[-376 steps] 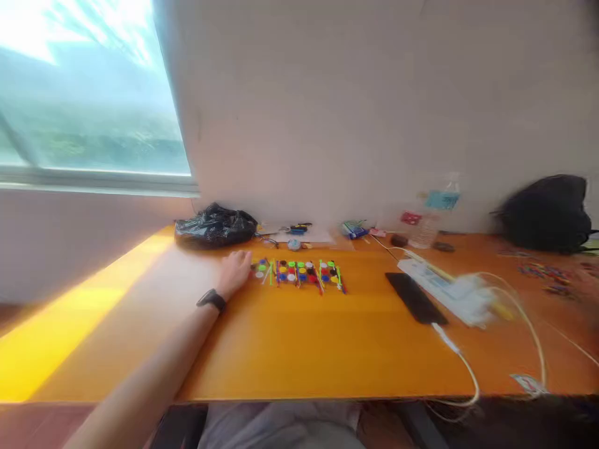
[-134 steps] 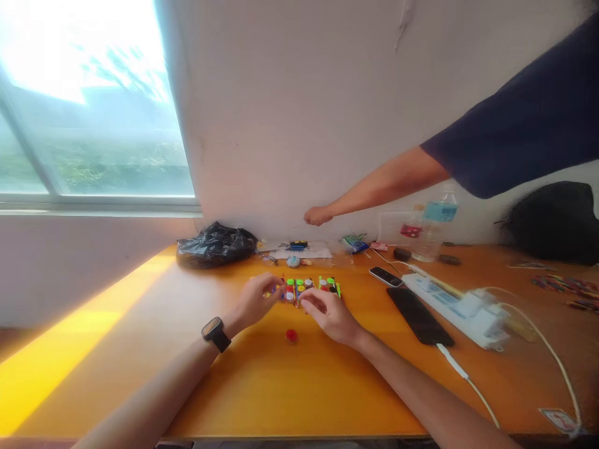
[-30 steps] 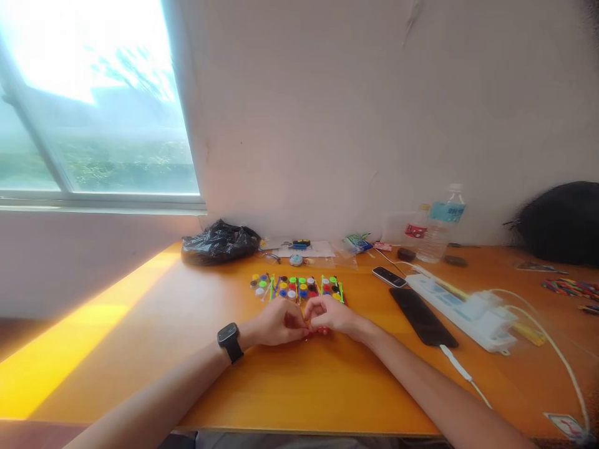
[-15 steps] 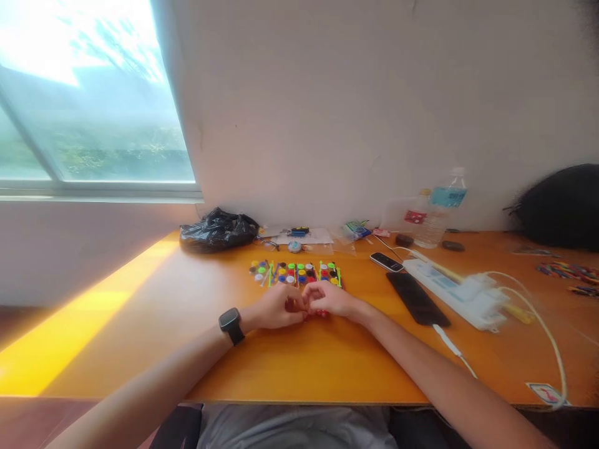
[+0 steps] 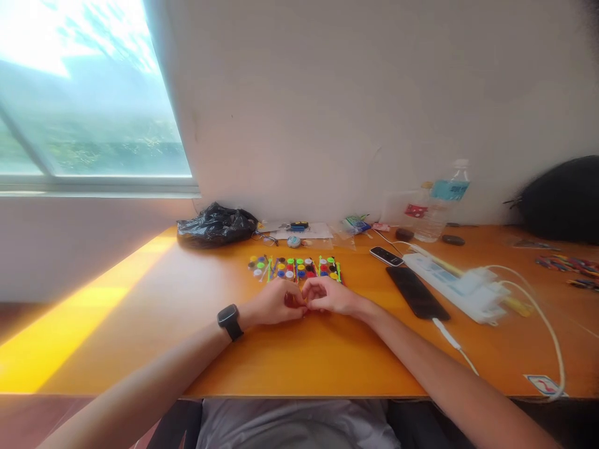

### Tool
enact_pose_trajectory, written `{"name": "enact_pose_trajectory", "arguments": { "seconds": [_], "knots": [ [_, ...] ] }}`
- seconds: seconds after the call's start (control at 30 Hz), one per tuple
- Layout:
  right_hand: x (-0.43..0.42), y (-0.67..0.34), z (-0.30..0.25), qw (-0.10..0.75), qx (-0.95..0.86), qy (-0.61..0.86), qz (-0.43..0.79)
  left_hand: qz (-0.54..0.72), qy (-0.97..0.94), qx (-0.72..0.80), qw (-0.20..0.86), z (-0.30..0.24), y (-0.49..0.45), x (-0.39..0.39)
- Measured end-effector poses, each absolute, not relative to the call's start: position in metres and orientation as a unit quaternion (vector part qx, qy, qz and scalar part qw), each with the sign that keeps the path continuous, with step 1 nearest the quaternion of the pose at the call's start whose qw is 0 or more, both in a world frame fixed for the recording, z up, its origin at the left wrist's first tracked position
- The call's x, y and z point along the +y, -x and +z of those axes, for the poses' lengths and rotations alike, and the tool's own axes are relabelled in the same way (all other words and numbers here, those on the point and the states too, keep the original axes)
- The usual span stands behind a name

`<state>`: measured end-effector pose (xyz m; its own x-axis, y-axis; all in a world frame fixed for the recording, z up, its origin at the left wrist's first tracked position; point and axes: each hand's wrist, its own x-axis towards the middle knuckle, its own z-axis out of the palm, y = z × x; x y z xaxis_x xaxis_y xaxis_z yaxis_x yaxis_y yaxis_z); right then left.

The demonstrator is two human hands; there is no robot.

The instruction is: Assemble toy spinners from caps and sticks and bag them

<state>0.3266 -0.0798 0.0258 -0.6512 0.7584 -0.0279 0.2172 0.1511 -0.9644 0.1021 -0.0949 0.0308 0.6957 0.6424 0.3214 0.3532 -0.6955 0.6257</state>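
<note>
My left hand (image 5: 274, 304), with a black watch on its wrist, and my right hand (image 5: 330, 297) rest together on the orange table (image 5: 299, 355). Their fingertips meet in a pinch over something small; a trace of red shows between them, too hidden to name. Just beyond my fingers lies a row of coloured caps and sticks (image 5: 294, 268) in green, blue, red, yellow, white and black.
A black plastic bag (image 5: 216, 224) sits at the back left by the wall. To the right lie a small phone (image 5: 384, 255), a larger black phone (image 5: 413, 292) on a cable, a white power strip (image 5: 456, 284), a water bottle (image 5: 442, 202) and a black bag (image 5: 561, 199).
My hands stay pinched together at the same spot. The view has shifted slightly with my head. The other person's arm seen several seconds ago is gone.
</note>
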Motion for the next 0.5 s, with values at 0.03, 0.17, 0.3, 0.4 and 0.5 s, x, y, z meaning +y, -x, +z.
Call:
{"name": "enact_pose_trajectory", "arguments": {
  "seconds": [0.03, 0.17, 0.3, 0.4, 0.5],
  "knots": [
    [-0.080, -0.326, 0.026, 0.242, -0.720, 0.341, 0.554, 0.270, -0.880, 0.282, 0.270, 0.030, -0.102, -0.095],
    [-0.079, -0.325, 0.025, 0.242, -0.721, 0.344, 0.551, 0.273, -0.877, 0.284, 0.276, 0.029, -0.103, -0.094],
    [-0.081, -0.324, 0.024, 0.250, -0.735, 0.356, 0.520, 0.269, -0.882, 0.290, 0.255, 0.032, -0.102, -0.097],
    [-0.088, -0.324, 0.030, 0.272, -0.776, 0.359, 0.442, 0.271, -0.883, 0.295, 0.245, 0.036, -0.100, -0.101],
    [-0.095, -0.327, 0.040, 0.291, -0.804, 0.407, 0.320, 0.285, -0.876, 0.315, 0.229, 0.040, -0.097, -0.103]
  ]
}}
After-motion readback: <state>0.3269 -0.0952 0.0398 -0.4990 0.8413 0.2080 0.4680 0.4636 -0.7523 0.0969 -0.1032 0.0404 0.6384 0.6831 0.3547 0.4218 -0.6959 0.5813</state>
